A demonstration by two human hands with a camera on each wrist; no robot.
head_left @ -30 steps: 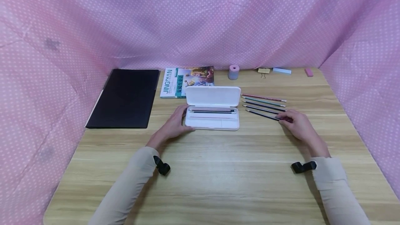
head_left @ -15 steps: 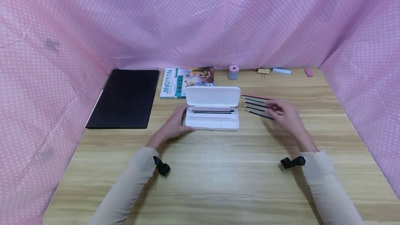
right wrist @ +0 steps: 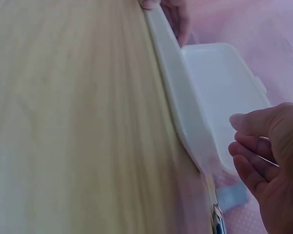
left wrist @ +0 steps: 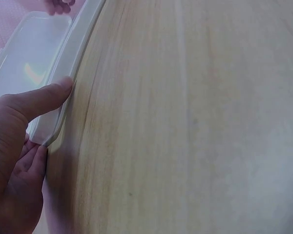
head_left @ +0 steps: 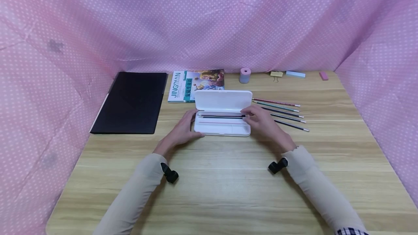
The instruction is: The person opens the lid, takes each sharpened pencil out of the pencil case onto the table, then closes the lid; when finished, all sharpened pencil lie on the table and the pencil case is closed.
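Note:
A white pencil case lies with its lid raised, pencils in its rear part. My left hand grips its left end; the thumb is along the front wall and the fingers are round the end. Over the right end is my right hand, fingertips right at the pencils' ends. In the right wrist view a gap shows between thumb and fingers, with no pencil visible there. Right of the case, several pencils lie side by side, partly covered by the right hand.
A black folder lies on the left, and a picture book is behind the case. Along the back edge are a pink-and-blue cylinder, a binder clip, a light-blue bar and a pink block.
My right hand has left the row of pencils on the table and moved left to the case's right end. That row still lies there. The left hand has kept its place.

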